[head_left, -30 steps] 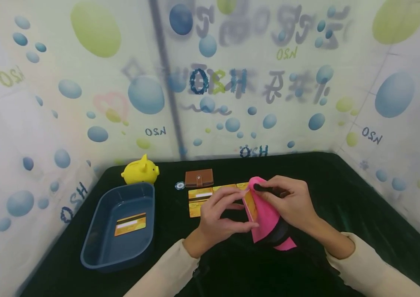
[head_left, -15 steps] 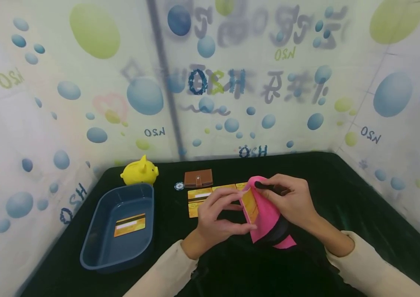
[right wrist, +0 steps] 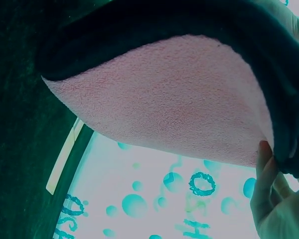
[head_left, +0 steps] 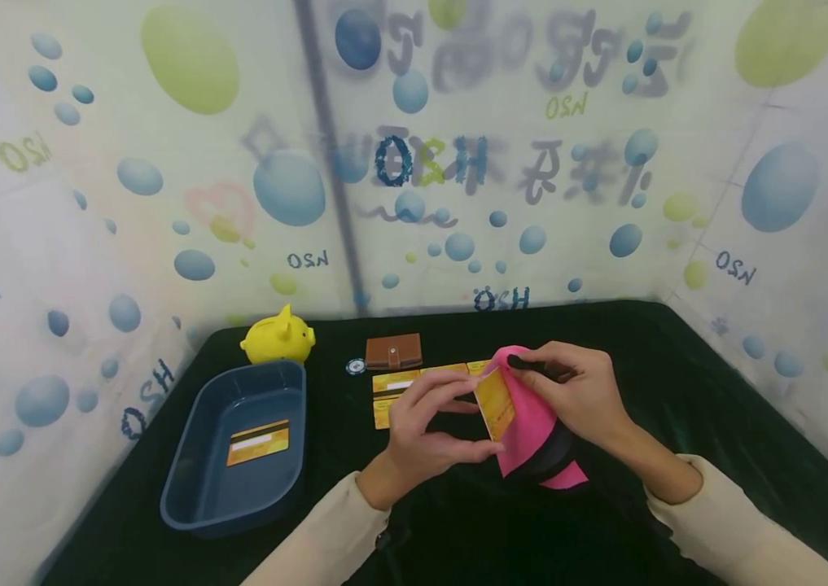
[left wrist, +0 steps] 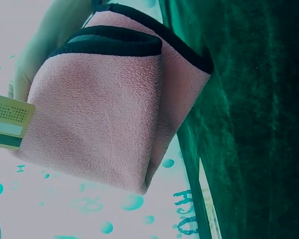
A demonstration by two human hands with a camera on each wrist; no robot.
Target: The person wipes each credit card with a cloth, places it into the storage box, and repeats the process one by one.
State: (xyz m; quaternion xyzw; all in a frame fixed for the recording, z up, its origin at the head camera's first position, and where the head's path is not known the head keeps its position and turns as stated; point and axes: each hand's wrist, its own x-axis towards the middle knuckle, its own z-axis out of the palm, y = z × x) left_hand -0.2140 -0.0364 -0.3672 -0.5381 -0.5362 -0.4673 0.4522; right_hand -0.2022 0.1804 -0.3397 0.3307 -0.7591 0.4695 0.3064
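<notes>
In the head view the left hand (head_left: 431, 417) pinches a yellow card (head_left: 495, 404) at its edges, thumb below and fingers above. Against the card's right side hangs a pink cloth (head_left: 531, 423) with black trim, its top gripped by the right hand (head_left: 580, 391). The left wrist view shows the card (left wrist: 9, 122) beside the folded cloth (left wrist: 99, 104). In the right wrist view, the right hand's fingers (right wrist: 265, 184) hold the cloth (right wrist: 174, 99) near its dark trim.
A blue tray (head_left: 194, 456) holds one card (head_left: 258, 442). Behind it stands a yellow piggy bank (head_left: 276, 337). A brown wallet (head_left: 393, 352), a poker chip (head_left: 356, 367) and several yellow cards (head_left: 386, 384) lie beyond the left hand.
More of the yellow card's face shows beside the cloth than before. The cloth's top has folded slightly back under the right hand, and the left hand has barely moved.
</notes>
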